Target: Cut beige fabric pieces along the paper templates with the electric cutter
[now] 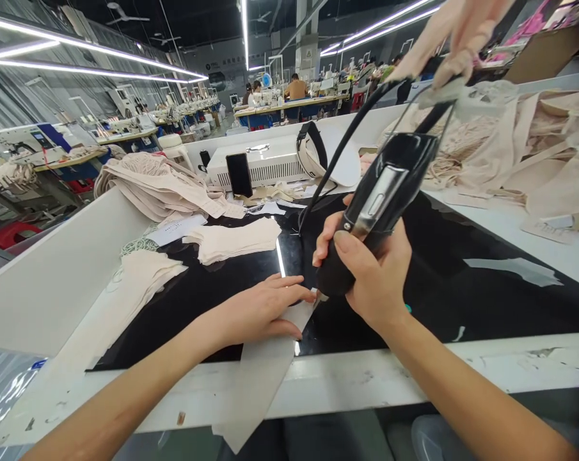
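Observation:
My right hand (370,272) is closed around the grip of a black hand-held tool (382,195) with a silver panel; it is held tilted over the glossy black table top (462,275). A black cable (340,150) runs up from the tool. My left hand (265,307) lies flat with fingers stretched out, pressing a pale beige fabric piece (260,378) that hangs over the table's front edge. The tool's lower end sits just above this fabric, beside my left fingertips.
Stacks of beige fabric pieces (234,240) and a folded pile (159,186) lie at the left. A white machine (270,163) with a phone (239,174) leaning on it stands behind. More beige fabric (533,141) heaps at right. Another person's hand (462,38) reaches in at top right.

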`<action>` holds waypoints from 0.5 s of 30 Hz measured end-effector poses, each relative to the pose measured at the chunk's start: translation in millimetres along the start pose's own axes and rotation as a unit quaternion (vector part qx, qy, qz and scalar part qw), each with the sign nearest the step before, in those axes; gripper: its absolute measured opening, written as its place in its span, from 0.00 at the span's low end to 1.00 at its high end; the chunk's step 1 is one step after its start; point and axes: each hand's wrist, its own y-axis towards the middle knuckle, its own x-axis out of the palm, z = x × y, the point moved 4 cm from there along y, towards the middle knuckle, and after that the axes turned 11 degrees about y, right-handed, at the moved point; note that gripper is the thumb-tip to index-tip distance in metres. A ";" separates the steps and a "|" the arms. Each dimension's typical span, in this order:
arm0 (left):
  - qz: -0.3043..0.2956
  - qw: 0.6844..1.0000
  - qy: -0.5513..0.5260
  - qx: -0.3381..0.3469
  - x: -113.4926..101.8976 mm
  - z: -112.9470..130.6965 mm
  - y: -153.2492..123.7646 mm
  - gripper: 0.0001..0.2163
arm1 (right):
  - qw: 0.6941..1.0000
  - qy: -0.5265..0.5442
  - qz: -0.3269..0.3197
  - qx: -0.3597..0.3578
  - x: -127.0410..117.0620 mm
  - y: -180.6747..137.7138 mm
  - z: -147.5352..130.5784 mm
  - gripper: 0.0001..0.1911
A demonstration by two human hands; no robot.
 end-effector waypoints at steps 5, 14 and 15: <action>-0.026 1.000 -0.005 -0.011 0.7 -2.1 3.6 0.21 | 1.000 0.012 -0.011 0.002 5.7 -2.9 0.1 0.29; -0.047 0.998 0.015 -0.033 2.5 -3.7 6.2 0.26 | 1.000 -0.022 -0.009 -0.004 5.4 -9.3 7.5 0.19; -0.049 0.998 0.019 -0.033 2.8 -3.8 6.5 0.27 | 1.000 -0.021 -0.011 -0.006 5.3 -9.9 7.9 0.19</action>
